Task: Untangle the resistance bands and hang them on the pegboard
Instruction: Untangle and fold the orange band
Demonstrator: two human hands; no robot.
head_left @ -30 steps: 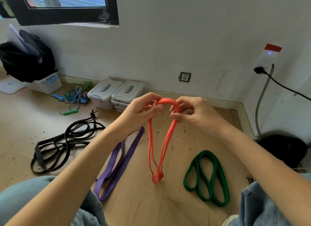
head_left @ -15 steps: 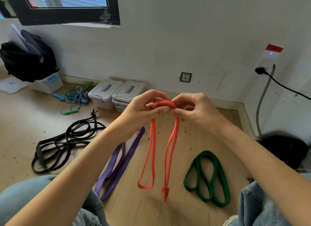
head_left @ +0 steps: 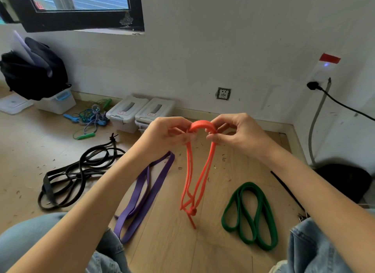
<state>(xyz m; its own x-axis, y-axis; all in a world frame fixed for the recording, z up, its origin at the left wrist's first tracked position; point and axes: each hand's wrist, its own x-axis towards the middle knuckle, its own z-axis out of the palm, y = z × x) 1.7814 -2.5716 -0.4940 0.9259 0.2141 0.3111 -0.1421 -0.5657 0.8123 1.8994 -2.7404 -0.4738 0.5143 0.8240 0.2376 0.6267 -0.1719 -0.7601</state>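
An orange resistance band (head_left: 195,179) hangs above the wooden floor, arched at the top between both hands. My left hand (head_left: 168,135) pinches its left side and my right hand (head_left: 235,133) pinches its right side. The strands drop to a knot near the floor, with a short tail below. A purple band (head_left: 142,197) lies flat on the floor to the left. A green band (head_left: 251,215) lies folded in loops to the right. A black tangle of bands (head_left: 75,171) lies further left. No pegboard is in view.
Two lidded plastic boxes (head_left: 140,113) stand against the wall. Skipping ropes (head_left: 91,118) lie left of them. A dark backpack (head_left: 34,73) sits on a bin at far left. A black bag (head_left: 345,181) and a cable (head_left: 345,106) are at the right. My knees frame the bottom edge.
The two hands have drawn slightly apart at the top, widening the arch. The hanging strands, spread half a second ago, now swing back together above the knot.
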